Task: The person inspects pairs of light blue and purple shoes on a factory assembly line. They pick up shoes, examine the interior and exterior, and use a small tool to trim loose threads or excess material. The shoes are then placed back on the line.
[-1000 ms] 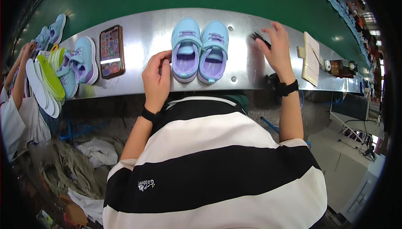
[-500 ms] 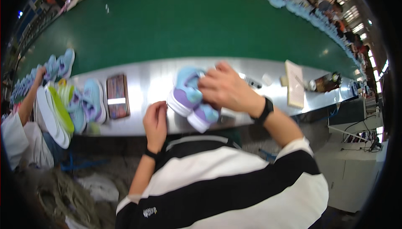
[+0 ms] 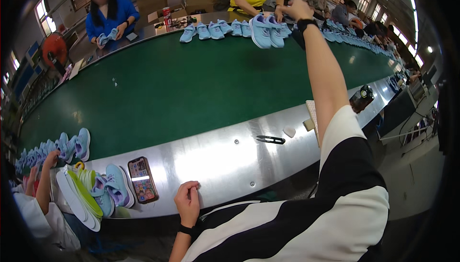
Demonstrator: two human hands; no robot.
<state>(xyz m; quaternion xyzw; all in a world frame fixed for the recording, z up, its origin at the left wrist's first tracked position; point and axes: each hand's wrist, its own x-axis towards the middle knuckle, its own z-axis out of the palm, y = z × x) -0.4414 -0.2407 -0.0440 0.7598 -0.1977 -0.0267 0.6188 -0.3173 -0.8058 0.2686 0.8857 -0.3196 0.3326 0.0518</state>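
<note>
A pair of light blue sneakers [image 3: 266, 33] is held out over the far side of the green belt, soles toward me. My right hand [image 3: 298, 11] is closed at their upper ends, arm stretched far forward; the exact grip is partly hidden. Close to my body, my left hand [image 3: 187, 203] rests by the metal ledge [image 3: 211, 159], fingers loosely curled in with nothing visible in them. Left of it lie a phone [image 3: 143, 179] and another blue-and-lilac pair of sneakers [image 3: 116, 185].
Thread snips [image 3: 270, 139], a small pale piece [image 3: 289, 131] and a notepad [image 3: 313, 116] lie on the ledge, with a dark bottle [image 3: 362, 97] beyond. Rows of sneakers [image 3: 215, 31] line the green belt [image 3: 191, 84]. Co-workers sit across; another's hand [image 3: 51, 159] touches shoes at left.
My right hand has carried the sneakers from above the metal ledge forward across the belt. My left hand stays near the ledge's edge. The view has tilted up, showing the people opposite.
</note>
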